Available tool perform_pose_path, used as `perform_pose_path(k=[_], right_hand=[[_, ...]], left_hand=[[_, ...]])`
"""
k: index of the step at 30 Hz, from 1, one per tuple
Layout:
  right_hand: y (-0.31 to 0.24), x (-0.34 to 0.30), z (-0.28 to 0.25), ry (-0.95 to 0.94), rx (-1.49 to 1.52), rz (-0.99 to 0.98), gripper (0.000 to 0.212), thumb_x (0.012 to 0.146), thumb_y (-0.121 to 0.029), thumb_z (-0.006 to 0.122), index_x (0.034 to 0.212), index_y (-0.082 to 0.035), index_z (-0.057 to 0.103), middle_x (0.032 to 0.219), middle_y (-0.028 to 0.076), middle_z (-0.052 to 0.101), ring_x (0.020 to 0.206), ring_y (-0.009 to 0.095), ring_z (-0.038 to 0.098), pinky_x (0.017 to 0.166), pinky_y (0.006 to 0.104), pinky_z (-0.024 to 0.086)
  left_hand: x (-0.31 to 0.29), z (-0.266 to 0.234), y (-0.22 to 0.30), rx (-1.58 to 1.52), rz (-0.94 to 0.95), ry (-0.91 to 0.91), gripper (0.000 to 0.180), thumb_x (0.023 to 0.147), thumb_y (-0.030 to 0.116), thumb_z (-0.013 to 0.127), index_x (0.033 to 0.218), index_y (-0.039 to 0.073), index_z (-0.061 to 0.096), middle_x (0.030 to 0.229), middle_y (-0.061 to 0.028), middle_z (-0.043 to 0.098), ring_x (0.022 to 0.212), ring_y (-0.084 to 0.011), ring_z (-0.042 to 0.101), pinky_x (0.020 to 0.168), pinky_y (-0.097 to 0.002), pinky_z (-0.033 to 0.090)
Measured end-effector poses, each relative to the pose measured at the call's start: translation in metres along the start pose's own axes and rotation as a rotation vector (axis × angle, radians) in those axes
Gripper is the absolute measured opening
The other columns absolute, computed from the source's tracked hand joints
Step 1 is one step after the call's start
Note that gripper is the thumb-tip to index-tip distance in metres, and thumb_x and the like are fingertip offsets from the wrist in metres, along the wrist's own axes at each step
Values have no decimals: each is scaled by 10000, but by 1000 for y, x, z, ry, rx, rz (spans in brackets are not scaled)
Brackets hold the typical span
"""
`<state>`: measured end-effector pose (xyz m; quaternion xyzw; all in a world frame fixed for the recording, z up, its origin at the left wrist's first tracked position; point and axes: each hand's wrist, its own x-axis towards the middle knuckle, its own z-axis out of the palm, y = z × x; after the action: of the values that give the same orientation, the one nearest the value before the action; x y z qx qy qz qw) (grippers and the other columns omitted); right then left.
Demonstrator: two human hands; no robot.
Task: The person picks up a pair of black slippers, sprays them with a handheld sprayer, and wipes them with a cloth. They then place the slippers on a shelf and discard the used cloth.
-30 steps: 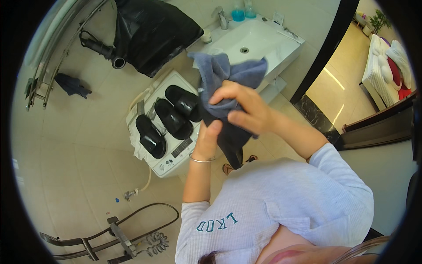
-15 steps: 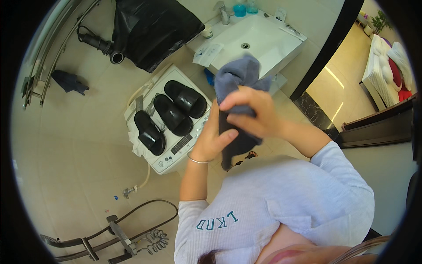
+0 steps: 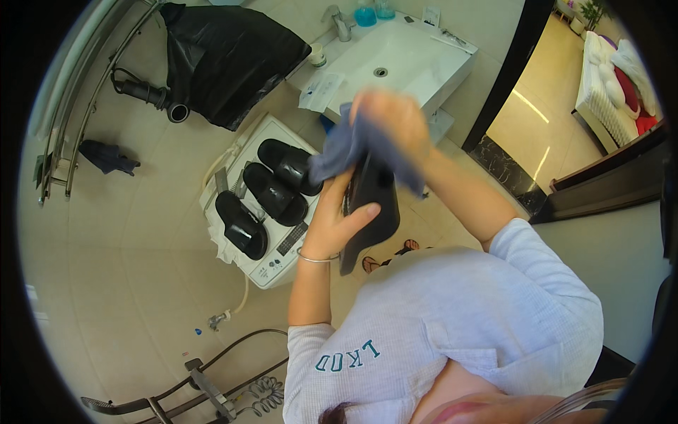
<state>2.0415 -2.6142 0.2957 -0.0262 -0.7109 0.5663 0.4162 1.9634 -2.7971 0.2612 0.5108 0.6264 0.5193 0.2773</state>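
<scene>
A black slipper [image 3: 379, 205] is gripped in my left hand [image 3: 332, 222], its sole side turned partly toward me and the thumb lying along its edge. My right hand [image 3: 397, 126], smeared by motion, clutches a blue-grey cloth [image 3: 349, 147] at the slipper's far end. The cloth drapes over that end and hides it, along with some of my fingers. To the left, three more black slippers rest on a white washing machine: one at the left [image 3: 241, 225], one in the middle [image 3: 275, 194] and one at the back right [image 3: 291, 166].
The washing machine [image 3: 267, 277] stands against the tiled wall. Behind my hands is a white sink [image 3: 424, 60] with a faucet [image 3: 337, 22]. A black plastic bag [image 3: 229, 60] and a dark cloth [image 3: 108, 157] hang at the left. A doorway opens at the right.
My right hand and the cloth have moved up toward the slipper's far end, baring more of its near part. My left hand keeps its grip. The view has shifted slightly.
</scene>
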Motion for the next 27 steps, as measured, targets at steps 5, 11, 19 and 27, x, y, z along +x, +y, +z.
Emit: perform_pose_path(k=[5,11,19,27], right_hand=[[-3,15,-35,335,984,237,515,1019,-518,327,1023,-73,587,918,55,636,905,208,587,882,358,476],[-28,-27,2,-110,-348,-444,411,940,-443,561,1047,-47,580,945,90,588,901,243,548,788,327,446],[-39,-29,15,-518,-37,159,254,978,-287,553,943,-36,570,803,88,590,763,200,577,719,309,452],[-67,60,83,-71,-73,-305,371,846,-384,600,977,-43,665,911,180,680,799,377,667,735,447,533]], left_hand=[[-18,-13,-2,-857,-131,84,978,647,507,785,1388,-23,431,1299,-166,562,1164,-283,580,1018,-376,459],[-16,-15,-2,-1026,-271,152,841,729,448,729,1370,-10,434,1268,-168,574,1140,-277,590,1006,-370,480],[-21,8,-8,-892,-129,252,892,681,481,770,1346,-17,447,1245,-142,555,1139,-233,570,962,-346,480],[-4,-5,-1,-423,-71,1200,627,933,565,411,1340,93,484,1440,-116,403,1287,-289,415,1093,-463,324]])
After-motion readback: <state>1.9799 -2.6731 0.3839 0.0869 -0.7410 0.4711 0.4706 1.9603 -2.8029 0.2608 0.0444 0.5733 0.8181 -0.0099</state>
